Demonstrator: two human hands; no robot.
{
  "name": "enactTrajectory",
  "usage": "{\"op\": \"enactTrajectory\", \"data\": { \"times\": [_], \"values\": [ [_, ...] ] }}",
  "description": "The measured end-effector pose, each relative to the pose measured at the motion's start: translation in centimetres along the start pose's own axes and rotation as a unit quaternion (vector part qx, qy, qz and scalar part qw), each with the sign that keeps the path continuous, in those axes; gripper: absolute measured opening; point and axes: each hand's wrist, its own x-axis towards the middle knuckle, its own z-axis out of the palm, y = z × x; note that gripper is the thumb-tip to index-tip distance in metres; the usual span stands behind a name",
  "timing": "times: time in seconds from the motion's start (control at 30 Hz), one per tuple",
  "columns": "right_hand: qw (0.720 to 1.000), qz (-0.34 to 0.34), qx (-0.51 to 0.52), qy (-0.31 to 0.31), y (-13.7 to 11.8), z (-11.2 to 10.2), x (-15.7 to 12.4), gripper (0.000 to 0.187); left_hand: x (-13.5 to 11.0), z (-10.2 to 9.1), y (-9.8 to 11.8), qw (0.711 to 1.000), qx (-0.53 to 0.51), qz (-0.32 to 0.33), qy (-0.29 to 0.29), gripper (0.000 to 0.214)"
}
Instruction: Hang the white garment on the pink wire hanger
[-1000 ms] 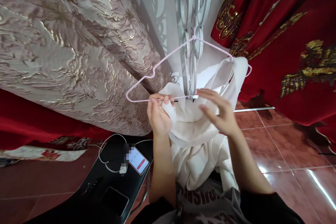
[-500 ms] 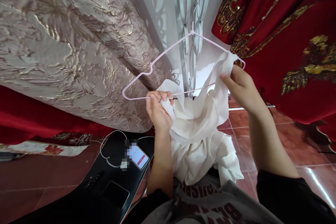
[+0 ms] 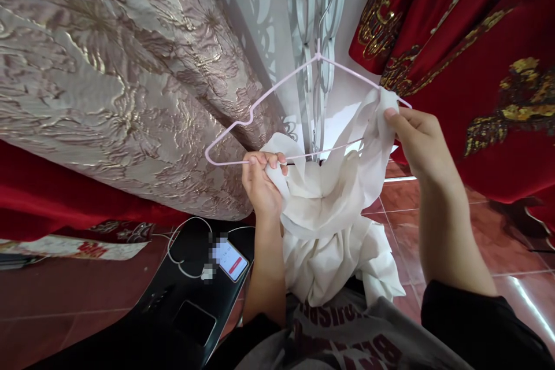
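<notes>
A pale pink wire hanger (image 3: pixel 260 104) hangs by its hook from a white rack (image 3: pixel 318 17). My left hand (image 3: pixel 260 182) is closed round the hanger's bottom bar together with a fold of a white sheer garment (image 3: pixel 329 225). My right hand (image 3: pixel 414 139) pinches the garment's upper edge at the hanger's right shoulder. The rest of the cloth droops in a bunch down to my lap.
A beige and gold brocade garment (image 3: pixel 113 81) hangs at the left. Red garments with gold embroidery (image 3: pixel 477 58) hang at the right. Below left, a black chair (image 3: pixel 182 306) carries a lit phone (image 3: pixel 229 260), a white cable and a dark phone. The floor is red tile (image 3: pixel 468 225).
My right hand left the middle of the cloth and moved up and right to the hanger's right shoulder, drawing the garment's edge over it. My left hand kept its grip.
</notes>
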Motion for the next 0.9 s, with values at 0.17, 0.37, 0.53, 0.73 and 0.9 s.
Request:
{"op": "enactTrajectory", "data": {
  "times": [0.17, 0.37, 0.53, 0.73, 0.9],
  "values": [
    [0.997, 0.035, 0.066, -0.003, -0.1, 0.1, -0.1, 0.041, -0.1, -0.1, 0.0, 1.0, 0.023, -0.006, 0.01, 0.042],
    [0.993, 0.062, 0.099, 0.002, 0.5, 0.1, -0.4, 0.033, 0.0, -0.3, 0.3, 0.999, 0.03, -0.019, 0.006, 0.041],
    [0.971, 0.137, 0.195, -0.011, 0.3, -0.4, -0.1, 0.028, 0.1, -0.5, 0.3, 0.999, 0.026, -0.023, 0.001, 0.041],
    [0.965, 0.093, 0.241, -0.049, -3.3, -2.6, 2.3, 0.017, 0.1, -0.5, 0.4, 0.999, 0.019, -0.032, -0.01, 0.041],
    [0.968, 0.086, 0.212, 0.104, -0.6, -5.6, 3.0, 0.018, -0.2, -0.3, 0.3, 1.0, 0.009, -0.024, -0.005, 0.04]
  ]
}}
